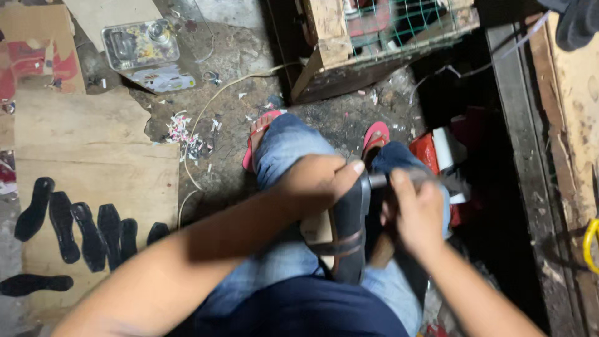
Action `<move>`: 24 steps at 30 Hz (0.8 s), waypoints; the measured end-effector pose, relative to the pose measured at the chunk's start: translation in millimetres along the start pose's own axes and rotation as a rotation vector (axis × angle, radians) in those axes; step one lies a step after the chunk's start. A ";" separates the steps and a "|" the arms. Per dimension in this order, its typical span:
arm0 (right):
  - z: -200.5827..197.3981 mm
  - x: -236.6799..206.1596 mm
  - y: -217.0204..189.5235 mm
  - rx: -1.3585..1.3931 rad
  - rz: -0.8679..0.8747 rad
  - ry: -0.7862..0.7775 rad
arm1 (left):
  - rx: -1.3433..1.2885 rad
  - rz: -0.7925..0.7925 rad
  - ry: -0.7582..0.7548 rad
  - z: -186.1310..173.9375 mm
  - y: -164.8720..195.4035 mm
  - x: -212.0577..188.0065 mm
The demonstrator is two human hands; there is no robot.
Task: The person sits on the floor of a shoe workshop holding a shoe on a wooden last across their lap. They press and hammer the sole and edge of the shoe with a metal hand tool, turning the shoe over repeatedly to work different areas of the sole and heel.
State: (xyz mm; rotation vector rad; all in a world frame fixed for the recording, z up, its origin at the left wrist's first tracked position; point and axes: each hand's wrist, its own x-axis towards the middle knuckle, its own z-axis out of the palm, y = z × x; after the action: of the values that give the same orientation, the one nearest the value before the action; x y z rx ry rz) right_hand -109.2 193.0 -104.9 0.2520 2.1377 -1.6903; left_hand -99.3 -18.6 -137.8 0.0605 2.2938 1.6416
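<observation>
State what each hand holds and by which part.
The left hand grips a black shoe sole at its upper end, thumb over the edge. The right hand holds a blurred grey tool by its handle.

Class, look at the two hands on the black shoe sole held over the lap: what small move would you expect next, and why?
Probably a short stroke of the blurred grey tool along the black shoe sole. The left hand clamps the sole's top edge, thumb on its rim, while the right hand holds the tool against that edge.
</observation>
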 end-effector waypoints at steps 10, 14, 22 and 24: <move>-30.5 -58.3 -14.4 0.083 -0.037 -0.206 | -0.408 0.014 -0.021 -6.6 40.7 -87.1; -37.1 -104.9 -31.2 0.125 -0.393 -0.239 | -0.062 0.286 0.150 -22.3 89.0 -117.7; -31.3 -142.6 -44.9 -0.067 -0.532 0.003 | 0.318 0.652 0.262 -44.0 130.9 -127.2; -29.0 -144.4 -43.6 -0.186 -0.620 0.046 | 0.314 0.638 0.272 -42.2 128.7 -127.5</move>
State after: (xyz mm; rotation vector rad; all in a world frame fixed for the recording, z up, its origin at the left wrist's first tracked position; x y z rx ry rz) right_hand -1.1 225.1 -0.5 -0.4792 2.5577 -1.7712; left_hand -9.4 -41.3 23.5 0.7532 2.9312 1.6008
